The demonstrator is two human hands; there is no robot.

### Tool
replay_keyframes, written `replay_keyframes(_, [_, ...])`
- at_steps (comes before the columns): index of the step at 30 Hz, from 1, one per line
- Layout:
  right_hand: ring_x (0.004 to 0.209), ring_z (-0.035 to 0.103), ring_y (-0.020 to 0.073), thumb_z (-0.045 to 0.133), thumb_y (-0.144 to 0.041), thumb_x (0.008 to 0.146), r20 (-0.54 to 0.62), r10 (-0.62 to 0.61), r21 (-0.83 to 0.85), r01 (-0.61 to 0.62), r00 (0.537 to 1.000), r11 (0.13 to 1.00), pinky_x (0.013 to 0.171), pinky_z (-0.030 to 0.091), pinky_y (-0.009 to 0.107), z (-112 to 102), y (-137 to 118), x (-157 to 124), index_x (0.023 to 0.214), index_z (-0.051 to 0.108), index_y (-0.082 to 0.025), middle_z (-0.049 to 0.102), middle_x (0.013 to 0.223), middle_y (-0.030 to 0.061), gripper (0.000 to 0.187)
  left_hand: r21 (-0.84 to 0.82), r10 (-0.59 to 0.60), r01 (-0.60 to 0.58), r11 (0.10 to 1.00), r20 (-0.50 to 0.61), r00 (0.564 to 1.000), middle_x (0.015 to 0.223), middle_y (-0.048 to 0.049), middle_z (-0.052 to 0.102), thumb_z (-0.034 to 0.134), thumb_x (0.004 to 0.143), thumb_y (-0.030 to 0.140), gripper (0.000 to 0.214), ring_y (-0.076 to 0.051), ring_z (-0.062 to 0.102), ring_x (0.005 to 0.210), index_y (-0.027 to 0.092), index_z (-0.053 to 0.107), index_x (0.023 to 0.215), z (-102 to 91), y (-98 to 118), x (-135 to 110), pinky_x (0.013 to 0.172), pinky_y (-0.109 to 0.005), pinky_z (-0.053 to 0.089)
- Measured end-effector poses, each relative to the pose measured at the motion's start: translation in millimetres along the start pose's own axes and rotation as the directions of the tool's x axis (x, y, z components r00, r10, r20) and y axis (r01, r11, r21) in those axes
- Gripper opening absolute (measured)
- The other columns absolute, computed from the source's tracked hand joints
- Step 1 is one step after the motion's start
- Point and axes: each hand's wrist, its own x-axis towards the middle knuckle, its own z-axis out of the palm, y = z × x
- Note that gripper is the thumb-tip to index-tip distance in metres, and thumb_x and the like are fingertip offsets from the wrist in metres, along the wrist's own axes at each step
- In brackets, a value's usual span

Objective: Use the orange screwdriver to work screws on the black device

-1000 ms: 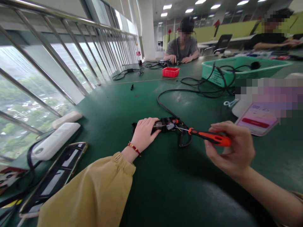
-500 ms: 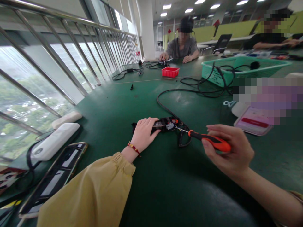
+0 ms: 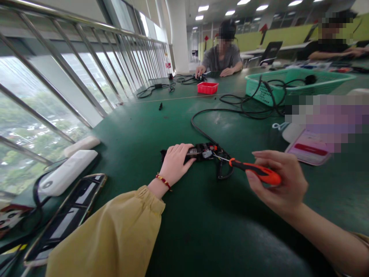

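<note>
A black corded device (image 3: 198,151), its housing opened so that inner parts show, lies on the green table. My left hand (image 3: 175,161) is closed over its left part and presses it to the tabletop. Between the fingers and thumb of my right hand (image 3: 281,182) is an orange and black screwdriver (image 3: 256,171). The thin shaft points left, its tip at the grey part (image 3: 207,154) inside the device. Whether the tip sits in a screw is too small to tell. A black loop-shaped handle piece (image 3: 226,175) hangs off the device's right end.
The black cable (image 3: 201,127) runs back toward a green basket (image 3: 302,90). A small red tray (image 3: 207,87) stands farther off, near a co-worker (image 3: 221,57). At right lies a phone (image 3: 309,148); at left, a white power bank-like box (image 3: 69,171) and a dark framed panel (image 3: 67,215).
My hands, the screwdriver and the device stay almost where they were. At the far side, the co-worker's hand has shifted slightly over the dark object there.
</note>
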Motion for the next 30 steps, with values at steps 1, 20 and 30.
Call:
replay_keyframes(1, [0.059, 0.053, 0.013, 0.062, -0.011, 0.068, 0.032, 0.017, -0.006, -0.017, 0.999, 1.0, 0.052, 0.049, 0.029, -0.2, 0.1, 0.0, 0.102, 0.054, -0.021, 0.055, 0.08, 0.0017, 0.037, 0.0, 0.0, 0.0, 1.0, -0.001, 1.0, 0.102, -0.0056, 0.057, 0.051, 0.082, 0.031, 0.03, -0.021, 0.051, 0.094, 0.017, 0.047, 0.109, 0.0, 0.1, 0.0, 0.084, -0.036, 0.036])
replay_keyframes(20, [0.066, 0.055, 0.0171, 0.062, -0.011, 0.064, -0.018, -0.073, -0.028, 0.073, 0.997, 0.997, 0.057, 0.049, 0.034, 0.0, -0.3, 3.7, 0.104, 0.052, -0.022, 0.057, 0.079, 0.0024, 0.043, -0.006, -0.006, 0.006, 1.0, 0.009, 1.0, 0.101, -0.0058, 0.057, 0.049, 0.083, 0.031, 0.028, -0.022, 0.051, 0.093, 0.018, 0.047, 0.107, -1.4, 0.6, 0.5, 0.084, -0.037, 0.036])
replay_keyframes(30, [0.065, 0.055, 0.0164, 0.062, -0.011, 0.066, -0.013, -0.061, -0.053, 0.06, 0.998, 0.997, 0.06, 0.048, 0.034, 0.5, -0.8, 3.9, 0.099, 0.054, -0.021, 0.058, 0.079, 0.0022, 0.036, -0.009, 0.001, -0.001, 1.0, -0.001, 1.0, 0.101, -0.0058, 0.057, 0.05, 0.083, 0.031, 0.029, -0.022, 0.051, 0.093, 0.017, 0.047, 0.108, 0.2, -1.0, 0.0, 0.084, -0.037, 0.036])
